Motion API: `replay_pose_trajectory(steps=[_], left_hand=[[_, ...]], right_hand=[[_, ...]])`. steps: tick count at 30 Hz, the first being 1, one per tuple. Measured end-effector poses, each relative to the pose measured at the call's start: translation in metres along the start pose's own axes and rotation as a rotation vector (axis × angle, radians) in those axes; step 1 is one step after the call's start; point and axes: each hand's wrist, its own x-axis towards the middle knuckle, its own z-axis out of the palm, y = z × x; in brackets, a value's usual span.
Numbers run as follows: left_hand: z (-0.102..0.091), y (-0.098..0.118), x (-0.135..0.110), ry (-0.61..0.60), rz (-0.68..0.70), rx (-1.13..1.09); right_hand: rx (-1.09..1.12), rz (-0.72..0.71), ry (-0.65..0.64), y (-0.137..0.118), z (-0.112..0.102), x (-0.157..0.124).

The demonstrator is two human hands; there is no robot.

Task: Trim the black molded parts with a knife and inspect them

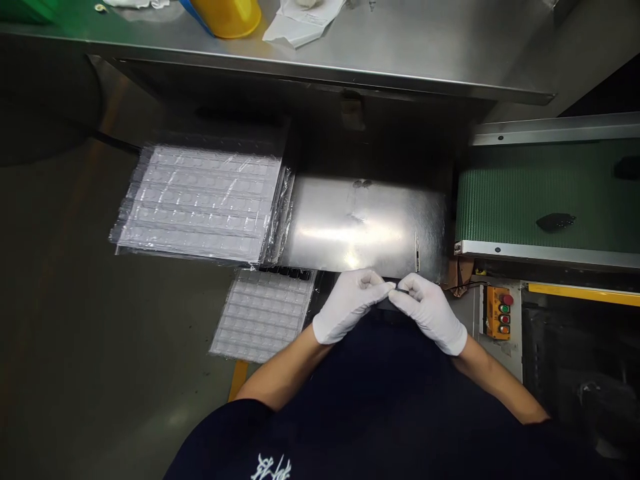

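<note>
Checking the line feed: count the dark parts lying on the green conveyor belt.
2 on the conveyor belt: one dark part near its front rail, another farther back at the frame's right edge. More may lie offscreen. Left hand and right hand pinch a small dark piece.

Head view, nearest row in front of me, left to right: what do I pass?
Clear tray → left hand → small dark part pinched by both hands → right hand → orange button box.
</note>
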Motion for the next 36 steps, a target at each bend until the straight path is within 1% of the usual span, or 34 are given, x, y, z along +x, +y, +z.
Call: replay_pose_trajectory(steps=[3,5,7,10,12,14,16,19,22,24,28,32,34,36], left_hand=[[-0.002,0.004,0.0,-0.008,-0.037,-0.003],[-0.004,0.006,-0.001,-0.005,-0.051,-0.003],[-0.007,0.008,-0.002,-0.004,-0.049,-0.013],[-0.011,0.008,-0.002,0.001,-0.04,-0.027],[-0.014,0.006,-0.003,0.013,-0.035,-0.021],[-0.016,0.004,-0.003,0.032,-0.015,-0.001],[-0.019,0.002,-0.003,0.044,0.01,0.033],[-0.023,0.001,-0.003,0.03,0.018,0.072],[-0.025,0.004,-0.003,-0.011,-0.019,0.025],[-0.026,0.007,-0.002,-0.022,-0.044,-0.022],[-0.029,0.012,-0.001,-0.008,-0.056,-0.071],[-0.035,0.011,0.0,-0.02,-0.055,-0.08],[-0.038,0.009,0.0,-0.017,-0.037,-0.066],[-0.039,0.007,0.0,-0.005,-0.004,-0.039]], right_hand=[[-0.069,-0.073,0.026,0.0,-0.002,0.002],[-0.067,-0.114,0.007,-0.001,-0.006,0.002],[-0.032,-0.12,-0.038,-0.004,-0.009,0.0],[0.026,-0.01,-0.12,-0.007,-0.007,-0.002],[0.038,0.076,-0.138,-0.008,-0.002,-0.002],[0.04,0.112,-0.131,-0.007,0.005,-0.002],[0.036,0.098,-0.101,-0.004,0.011,0.0],[-0.021,0.016,-0.014,-0.002,0.017,0.004],[-0.1,-0.074,0.036,-0.004,0.016,0.007],[-0.08,-0.098,0.016,-0.006,0.015,0.007],[-0.013,-0.097,-0.03,-0.01,0.012,0.005],[-0.077,-0.111,-0.025,-0.015,0.014,0.004],[-0.104,-0.064,-0.042,-0.017,0.018,0.004],[-0.104,0.013,-0.051,-0.017,0.022,0.004]])
